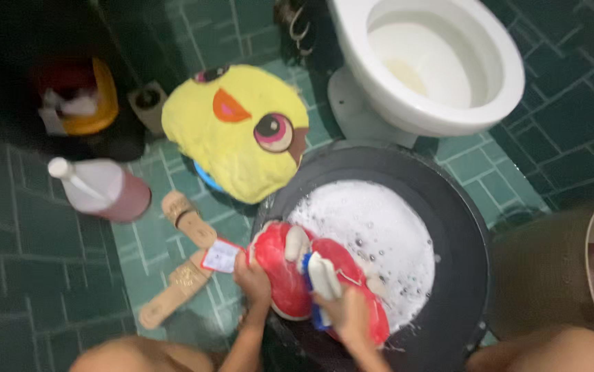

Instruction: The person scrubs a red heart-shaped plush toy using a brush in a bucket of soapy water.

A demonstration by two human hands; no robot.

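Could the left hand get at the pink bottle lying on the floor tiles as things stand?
Probably yes. The left hand grips the red item at the basin's left rim, and the pink bottle lies further left, with only sandals on the floor between them; it would have to let go first.

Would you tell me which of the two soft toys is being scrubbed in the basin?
The red toy, gripped over the foam; the yellow toy lies on the floor.

Pink bottle (107, 189), white-red tag (221, 256)
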